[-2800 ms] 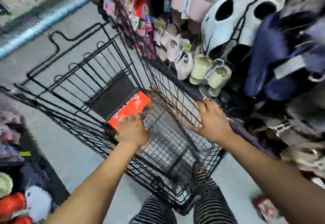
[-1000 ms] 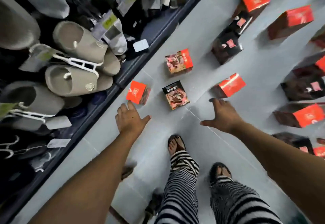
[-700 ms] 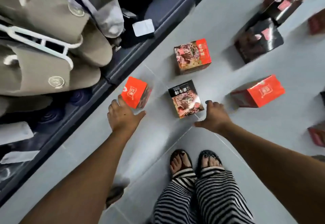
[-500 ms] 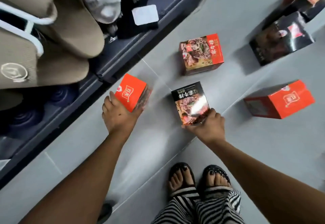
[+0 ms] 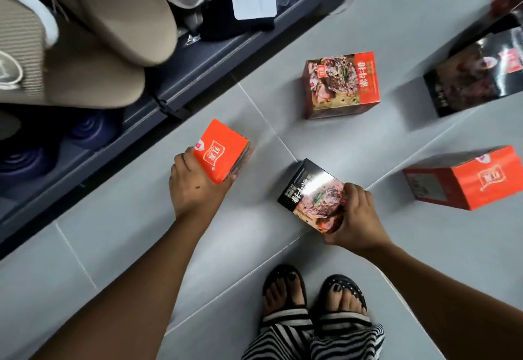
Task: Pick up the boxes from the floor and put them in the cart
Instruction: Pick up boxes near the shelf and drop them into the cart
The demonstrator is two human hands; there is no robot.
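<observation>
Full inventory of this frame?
orange cardboard box: 1, orange, left, gripped
glossy black cardboard box: 1, black, centre, held tilted
brown-and-red cardboard box: 1, brown, red, floor ahead
orange box on its side: 1, orange, floor right
black box at right edge: 1, black, floor
beige fabric slippers: several, beige, upper left
white square tag: 1, white, top centre
left hand: 1, grips orange cardboard box
right hand: 1, holds glossy black cardboard box
feet in black sandals: 2, bottom
</observation>
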